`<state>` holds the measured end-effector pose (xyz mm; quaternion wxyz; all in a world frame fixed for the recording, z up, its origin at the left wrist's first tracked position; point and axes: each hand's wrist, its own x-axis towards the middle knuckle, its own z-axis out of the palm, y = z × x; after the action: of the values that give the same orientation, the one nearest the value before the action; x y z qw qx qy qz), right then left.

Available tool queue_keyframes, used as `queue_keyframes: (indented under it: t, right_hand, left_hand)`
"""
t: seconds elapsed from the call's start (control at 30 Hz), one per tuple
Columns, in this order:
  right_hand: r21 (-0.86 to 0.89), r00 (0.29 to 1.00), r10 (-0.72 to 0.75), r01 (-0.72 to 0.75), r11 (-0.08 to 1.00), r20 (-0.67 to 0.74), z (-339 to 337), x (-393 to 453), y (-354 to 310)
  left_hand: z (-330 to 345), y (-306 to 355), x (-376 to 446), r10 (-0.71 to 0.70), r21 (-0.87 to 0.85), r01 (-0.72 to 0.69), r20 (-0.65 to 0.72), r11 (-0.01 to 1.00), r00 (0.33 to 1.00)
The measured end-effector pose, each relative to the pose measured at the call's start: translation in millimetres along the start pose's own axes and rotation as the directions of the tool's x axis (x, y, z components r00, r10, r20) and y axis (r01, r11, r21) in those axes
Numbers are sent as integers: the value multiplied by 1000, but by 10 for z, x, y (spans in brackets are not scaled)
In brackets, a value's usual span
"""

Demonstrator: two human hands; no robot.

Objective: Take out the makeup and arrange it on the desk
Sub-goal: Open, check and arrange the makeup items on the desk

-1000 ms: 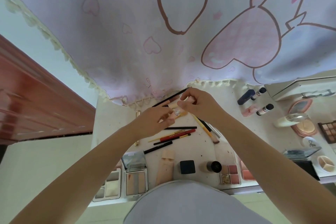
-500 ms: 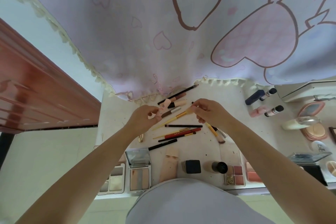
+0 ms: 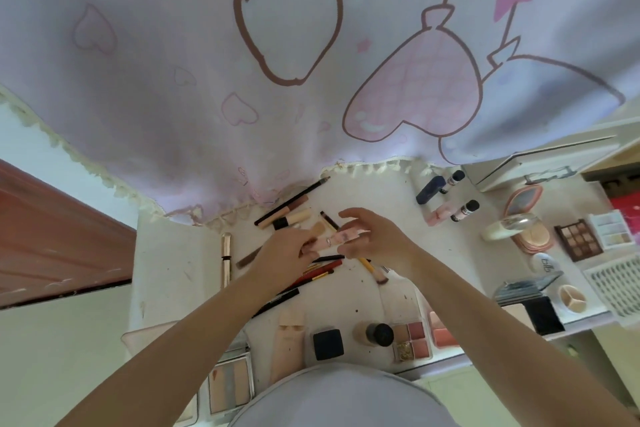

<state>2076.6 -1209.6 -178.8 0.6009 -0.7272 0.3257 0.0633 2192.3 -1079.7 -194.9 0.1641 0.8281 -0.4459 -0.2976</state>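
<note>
Over the middle of the white desk, my left hand grips the left end of a pink tube with a silver band. My right hand is at the tube's right end with fingers spread around it; whether they touch it is unclear. Under the hands lie a yellow-handled brush, a red pencil and a black pencil. Behind the hands lie a long black pencil and a beige tube.
A gold tube lies at the left. Along the near edge sit palettes, a black compact, a dark-capped bottle and a blush palette. Small bottles, a round compact, an eyeshadow palette and a white basket are at the right. A printed cloth hangs behind.
My right hand has left the yellow-handled brush on the desk and come back to the pink tube that my left hand holds. The hands, apart half a second ago, are together again.
</note>
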Motion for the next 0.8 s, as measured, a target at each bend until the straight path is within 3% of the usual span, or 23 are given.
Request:
queue_keyframes:
  t: [0.17, 0.27, 0.37, 0.5, 0.67, 0.8]
  right_hand:
    - [-21, 999, 46, -46, 999, -30, -190, -111, 113]
    - [-204, 993, 48, -70, 976, -110, -345, -204, 207]
    - [-421, 954, 41, -169, 891, -295, -603, -265, 378]
    - [-518, 865, 116, -394, 759, -489, -1037, -201, 642]
    - [-638, 853, 166, -486, 597, -494, -1329, -35, 872]
    - [-648, 830, 194, -535, 542, -523, -1353, 12, 903]
  left_hand:
    - [143, 322, 145, 108, 30, -111, 100, 993, 989]
    - [229, 407, 205, 111, 0, -113, 149, 994, 983]
    - [288, 374, 243, 70, 69, -83, 173, 994, 983]
    - [372, 198, 286, -24, 164, -13, 223, 986, 975]
    - [384, 50, 330, -79, 255, 36, 161, 966, 984]
    - [392, -63, 323, -67, 313, 34, 96, 949, 993]
